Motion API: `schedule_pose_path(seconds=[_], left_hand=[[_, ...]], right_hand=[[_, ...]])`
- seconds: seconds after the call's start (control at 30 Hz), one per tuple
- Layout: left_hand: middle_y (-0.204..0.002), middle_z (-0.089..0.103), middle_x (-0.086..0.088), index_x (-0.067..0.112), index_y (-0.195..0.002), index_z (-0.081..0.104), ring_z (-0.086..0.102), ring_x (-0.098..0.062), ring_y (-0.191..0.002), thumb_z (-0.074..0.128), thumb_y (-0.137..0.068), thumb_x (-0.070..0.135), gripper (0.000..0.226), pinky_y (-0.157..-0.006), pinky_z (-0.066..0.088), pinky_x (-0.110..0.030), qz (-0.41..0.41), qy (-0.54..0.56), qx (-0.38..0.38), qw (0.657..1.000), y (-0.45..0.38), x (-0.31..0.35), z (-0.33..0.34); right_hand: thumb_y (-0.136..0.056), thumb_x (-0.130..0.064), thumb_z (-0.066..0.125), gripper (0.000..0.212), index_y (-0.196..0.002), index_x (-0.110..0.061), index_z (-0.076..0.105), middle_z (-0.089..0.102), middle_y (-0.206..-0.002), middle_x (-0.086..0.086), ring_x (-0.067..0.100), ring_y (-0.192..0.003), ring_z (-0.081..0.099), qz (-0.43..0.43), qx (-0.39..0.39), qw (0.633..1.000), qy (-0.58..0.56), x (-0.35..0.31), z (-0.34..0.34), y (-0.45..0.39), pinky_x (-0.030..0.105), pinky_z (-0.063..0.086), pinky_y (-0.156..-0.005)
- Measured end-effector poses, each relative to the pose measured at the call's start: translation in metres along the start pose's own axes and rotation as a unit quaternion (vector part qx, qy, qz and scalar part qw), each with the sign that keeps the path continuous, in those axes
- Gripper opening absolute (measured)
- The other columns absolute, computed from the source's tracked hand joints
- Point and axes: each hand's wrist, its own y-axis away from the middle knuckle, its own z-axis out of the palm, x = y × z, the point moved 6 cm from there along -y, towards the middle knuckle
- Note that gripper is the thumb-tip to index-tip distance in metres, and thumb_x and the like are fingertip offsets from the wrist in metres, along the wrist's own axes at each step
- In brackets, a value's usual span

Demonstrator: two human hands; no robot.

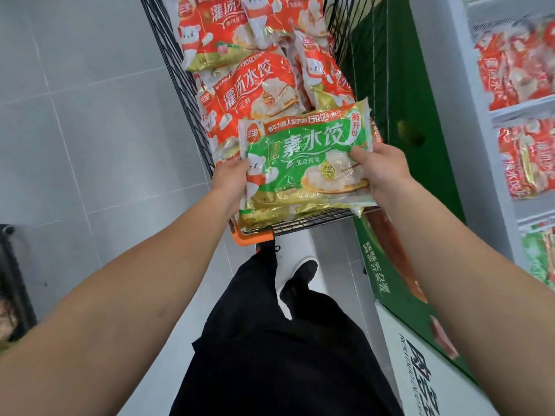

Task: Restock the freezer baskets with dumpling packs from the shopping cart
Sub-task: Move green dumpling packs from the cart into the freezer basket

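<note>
Both hands grip one green dumpling pack (306, 166), left hand (229, 178) and right hand (381, 169) pinching its short edges over the wire shopping cart (168, 55). Beyond the grip, glossy, crinkled orange packs (255, 91) pile up; freezer baskets (522, 109) sit to its right.

We see a green dumpling pack (306, 163) face up above the wire shopping cart (168, 55). Orange packs (255, 88) fill the cart.

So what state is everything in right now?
Green pack: held over the cart by both hands.
Left hand: grips its left edge.
Right hand: grips its right edge.
Cart: full of red packs.
Freezer: stocked.
</note>
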Motion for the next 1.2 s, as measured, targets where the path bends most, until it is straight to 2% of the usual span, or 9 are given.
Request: schedule_pose_path(seconds=[0.07, 0.17, 0.27, 0.43, 0.6, 0.73, 0.87, 1.1, 1.2], left_hand=[[-0.117, 0.071, -0.013, 0.014, -0.088, 0.067, 0.072, -0.025, -0.097, 0.063, -0.095, 0.008, 0.010, -0.086, 0.059, -0.041, -0.022, 0.079, -0.004, 0.997, 0.005, 0.005, -0.003], [-0.120, 0.068, -0.015, 0.010, -0.083, 0.064, 0.071, -0.028, -0.100, 0.064, -0.091, 0.000, 0.013, -0.087, 0.059, -0.049, 0.012, 0.112, -0.015, 0.993, 0.020, 0.023, -0.005], [-0.098, 0.071, -0.013, 0.011, -0.080, 0.062, 0.071, -0.028, -0.087, 0.064, -0.091, -0.001, 0.016, -0.084, 0.060, -0.048, 0.046, 0.095, -0.020, 0.994, 0.041, 0.040, 0.001], [-0.091, 0.069, -0.012, 0.012, -0.078, 0.063, 0.069, -0.027, -0.082, 0.062, -0.092, 0.002, 0.017, -0.083, 0.060, -0.047, 0.109, 0.038, -0.070, 0.991, 0.088, 0.066, 0.054], [-0.086, 0.073, -0.013, 0.012, -0.072, 0.065, 0.071, -0.032, -0.087, 0.066, -0.086, 0.005, 0.016, -0.085, 0.059, -0.054, 0.161, -0.047, -0.117, 0.979, 0.135, 0.067, 0.136], [-0.086, 0.073, -0.009, 0.017, -0.068, 0.067, 0.072, -0.031, -0.089, 0.068, -0.083, 0.010, 0.017, -0.084, 0.060, -0.051, 0.203, -0.117, -0.158, 0.959, 0.183, 0.052, 0.214], [-0.090, 0.075, -0.015, 0.021, -0.060, 0.071, 0.074, -0.033, -0.090, 0.070, -0.070, 0.018, 0.010, -0.081, 0.059, -0.057, 0.217, -0.156, -0.207, 0.941, 0.214, 0.026, 0.287], [-0.083, 0.072, -0.008, 0.020, -0.064, 0.068, 0.071, -0.031, -0.090, 0.069, -0.082, 0.012, 0.020, -0.087, 0.058, -0.052, 0.280, -0.263, -0.242, 0.891, 0.279, -0.028, 0.410], [-0.078, 0.070, 0.000, 0.021, -0.060, 0.065, 0.069, -0.026, -0.088, 0.070, -0.085, 0.011, 0.027, -0.088, 0.059, -0.045, 0.286, -0.294, -0.254, 0.876, 0.294, -0.044, 0.450]], right_hand=[[-0.088, -0.015, 0.070, 0.007, -0.082, -0.016, 0.074, 0.077, -0.089, 0.004, 0.026, -0.084, 0.074, -0.018, 0.011, 1.000, -0.003, -0.002, -0.005, 0.005, 0.051, 0.061, -0.078], [-0.089, -0.015, 0.068, 0.014, -0.077, -0.018, 0.073, 0.076, -0.090, 0.004, 0.027, -0.090, 0.073, -0.043, 0.025, 0.999, 0.000, -0.007, -0.015, 0.017, 0.048, 0.059, -0.086], [-0.091, -0.017, 0.066, 0.013, -0.080, -0.019, 0.072, 0.076, -0.090, 0.002, 0.024, -0.088, 0.073, -0.044, 0.041, 0.998, -0.035, -0.007, -0.033, 0.032, 0.047, 0.059, -0.084], [-0.089, -0.017, 0.067, 0.010, -0.080, -0.016, 0.071, 0.076, -0.083, -0.001, 0.019, -0.081, 0.073, -0.044, 0.095, 0.989, -0.108, 0.001, -0.101, 0.056, 0.040, 0.060, -0.081], [-0.090, -0.012, 0.065, 0.017, -0.073, -0.016, 0.066, 0.071, -0.070, -0.003, 0.016, -0.068, 0.068, -0.033, 0.168, 0.967, -0.190, 0.043, -0.187, 0.082, 0.029, 0.057, -0.065], [-0.087, -0.014, 0.068, 0.011, -0.076, -0.015, 0.067, 0.072, -0.078, 0.002, 0.014, -0.064, 0.069, -0.018, 0.225, 0.944, -0.240, 0.096, -0.262, 0.100, 0.032, 0.058, -0.068], [-0.088, -0.011, 0.067, 0.007, -0.081, -0.011, 0.068, 0.074, -0.084, 0.010, 0.024, -0.073, 0.072, -0.002, 0.244, 0.923, -0.297, 0.145, -0.325, 0.112, 0.044, 0.061, -0.076], [-0.085, -0.011, 0.067, 0.011, -0.075, -0.011, 0.072, 0.075, -0.081, 0.008, 0.027, -0.078, 0.073, 0.022, 0.302, 0.886, -0.350, 0.234, -0.430, 0.129, 0.052, 0.060, -0.080], [-0.076, -0.022, 0.067, 0.013, -0.073, -0.010, 0.073, 0.075, -0.087, 0.015, 0.034, -0.087, 0.073, 0.031, 0.329, 0.878, -0.348, 0.265, -0.459, 0.126, 0.059, 0.057, -0.081]])
